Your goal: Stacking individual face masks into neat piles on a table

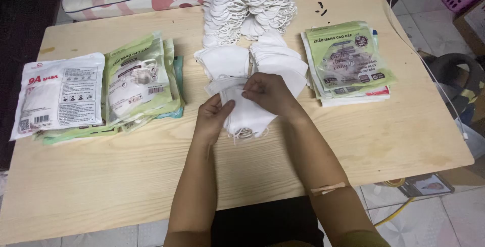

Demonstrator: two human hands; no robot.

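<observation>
One pale wooden table (101,186) bears three stacks of flat printed packets, two at the left (96,93) and one at the right (348,62), plus a far heap of loose white masks (250,7), while near the middle the left hand (214,115) and right hand (270,93) pinch shut on one small stack of folded white masks (247,113), ear loops dangling nearward.

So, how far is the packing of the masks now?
Done: filled packets lie stacked at the table's left. In hand: the left hand and right hand hold a small stack of white masks. Left: a big heap of loose masks at the far edge, and flat green pouches on the right.
</observation>
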